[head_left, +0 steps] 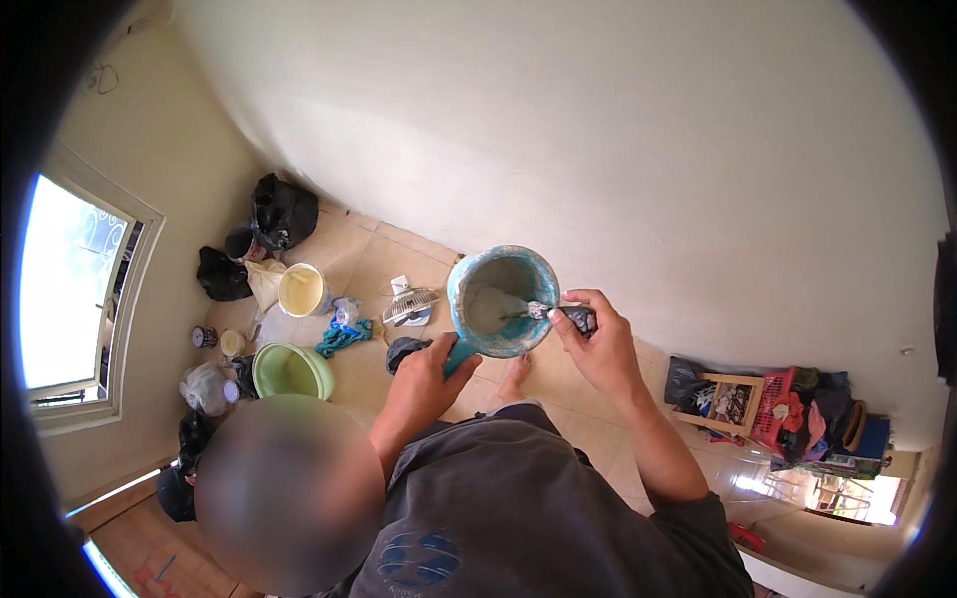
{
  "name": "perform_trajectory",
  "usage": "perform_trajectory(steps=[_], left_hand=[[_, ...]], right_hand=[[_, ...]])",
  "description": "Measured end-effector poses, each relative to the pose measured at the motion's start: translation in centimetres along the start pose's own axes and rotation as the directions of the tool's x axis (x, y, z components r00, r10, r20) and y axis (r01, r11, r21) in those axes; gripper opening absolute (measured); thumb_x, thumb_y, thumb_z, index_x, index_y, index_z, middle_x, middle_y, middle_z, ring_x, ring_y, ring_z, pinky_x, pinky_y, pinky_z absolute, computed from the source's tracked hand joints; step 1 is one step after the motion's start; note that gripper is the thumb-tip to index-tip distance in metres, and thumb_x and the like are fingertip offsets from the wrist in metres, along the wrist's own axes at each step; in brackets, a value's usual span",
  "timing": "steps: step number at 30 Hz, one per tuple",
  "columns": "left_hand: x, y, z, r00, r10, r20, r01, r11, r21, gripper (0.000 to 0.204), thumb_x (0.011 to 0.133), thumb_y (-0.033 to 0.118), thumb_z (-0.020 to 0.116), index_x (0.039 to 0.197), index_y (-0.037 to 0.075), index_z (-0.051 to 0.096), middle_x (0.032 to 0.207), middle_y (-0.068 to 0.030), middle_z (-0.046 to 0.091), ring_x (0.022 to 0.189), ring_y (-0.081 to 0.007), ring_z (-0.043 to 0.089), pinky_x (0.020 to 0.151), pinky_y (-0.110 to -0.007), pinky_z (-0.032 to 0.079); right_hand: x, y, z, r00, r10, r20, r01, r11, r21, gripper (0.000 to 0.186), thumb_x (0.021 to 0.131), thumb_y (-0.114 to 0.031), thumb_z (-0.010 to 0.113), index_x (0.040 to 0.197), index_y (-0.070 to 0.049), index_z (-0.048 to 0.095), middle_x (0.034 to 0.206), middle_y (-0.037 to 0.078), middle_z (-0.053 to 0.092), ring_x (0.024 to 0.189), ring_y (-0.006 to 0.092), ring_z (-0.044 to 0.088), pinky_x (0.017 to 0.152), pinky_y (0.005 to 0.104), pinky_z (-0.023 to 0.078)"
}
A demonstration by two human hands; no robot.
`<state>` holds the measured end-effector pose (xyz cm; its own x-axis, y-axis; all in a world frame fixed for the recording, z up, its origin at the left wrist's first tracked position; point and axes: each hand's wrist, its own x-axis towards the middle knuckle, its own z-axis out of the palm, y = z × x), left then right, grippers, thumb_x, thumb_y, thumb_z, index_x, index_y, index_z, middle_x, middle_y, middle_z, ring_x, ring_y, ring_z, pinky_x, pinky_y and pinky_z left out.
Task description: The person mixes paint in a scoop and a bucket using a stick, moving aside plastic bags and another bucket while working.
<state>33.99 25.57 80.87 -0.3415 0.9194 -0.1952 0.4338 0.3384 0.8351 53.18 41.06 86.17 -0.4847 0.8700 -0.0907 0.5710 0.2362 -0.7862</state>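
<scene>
A teal water dipper (461,305) smeared with grey paste is held up in front of me, its mouth facing me. My left hand (427,377) grips it by its short teal handle. Inside lies wet grey-white paste (488,310). My right hand (604,351) is closed around the dark, paste-spotted handle of a small trowel (539,311). The trowel's working end reaches over the rim into the paste, which partly hides it, so its exact shape is unclear.
A pale wall (638,140) rises ahead. On the tiled floor at left are a green basin (321,365), a cream bucket (321,292), a black bag (286,211) and a small fan (409,307). At right, a red basket (770,407) stands among piled clothes. A window (70,289) is at far left.
</scene>
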Motion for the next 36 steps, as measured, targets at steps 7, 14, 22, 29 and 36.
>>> perform_trajectory(steps=[7,14,22,29,36], left_hand=[[-0.2,0.0,-0.1,0.999,-0.031,0.008,0.031,0.999,-0.011,0.041,0.091,0.036,0.069,0.107,-0.001,0.062,0.084,-0.0258,0.067,0.080,-0.0442,0.066,0.069,-0.049,0.049],[-0.5,0.1,-0.1,0.997,-0.051,0.061,0.051,0.999,0.003,0.041,0.091,0.036,0.069,0.109,-0.001,0.063,0.085,-0.0255,0.067,0.081,-0.0445,0.066,0.069,-0.050,0.049],[-1.2,0.2,0.1,0.996,0.001,0.093,-0.002,1.000,0.006,0.039,0.092,0.035,0.068,0.111,0.001,0.064,0.088,-0.0248,0.069,0.085,-0.0435,0.067,0.073,-0.050,0.051],[-1.6,-0.2,0.6,0.999,0.047,0.027,-0.048,0.999,0.021,0.037,0.090,0.032,0.070,0.108,0.001,0.065,0.082,-0.0243,0.066,0.079,-0.0437,0.065,0.069,-0.048,0.050],[-1.4,0.2,0.5,0.998,0.024,0.060,-0.028,0.998,0.056,0.039,0.092,0.035,0.067,0.111,0.000,0.063,0.089,-0.0247,0.069,0.085,-0.0437,0.067,0.073,-0.050,0.051]], right_hand=[[-0.6,2.4,0.1,1.000,-0.005,0.016,0.001,0.980,0.201,0.031,0.093,-0.016,0.073,0.117,-0.002,0.058,0.087,0.005,0.065,0.069,0.0068,0.058,0.059,0.0218,0.047],[1.5,2.6,-1.4,0.980,-0.142,-0.137,0.154,0.984,0.086,0.013,0.097,-0.017,0.061,0.098,-0.006,0.068,0.090,0.003,0.067,0.081,0.0156,0.064,0.066,0.0295,0.048],[4.7,-1.0,-2.7,0.923,-0.212,0.320,0.381,0.617,-0.689,0.024,0.085,0.002,0.054,0.091,-0.011,0.073,0.098,0.005,0.064,0.102,0.0234,0.057,0.091,0.0414,0.040],[4.7,-3.2,-3.2,0.884,-0.183,0.429,0.448,0.593,-0.669,0.037,0.081,0.010,0.053,0.098,-0.012,0.077,0.099,0.004,0.064,0.100,0.0227,0.057,0.092,0.0382,0.038],[4.6,-1.6,-3.0,0.881,-0.173,0.440,0.441,0.634,-0.635,0.036,0.082,0.010,0.051,0.098,-0.010,0.077,0.099,0.006,0.064,0.102,0.0222,0.059,0.095,0.0395,0.040]])
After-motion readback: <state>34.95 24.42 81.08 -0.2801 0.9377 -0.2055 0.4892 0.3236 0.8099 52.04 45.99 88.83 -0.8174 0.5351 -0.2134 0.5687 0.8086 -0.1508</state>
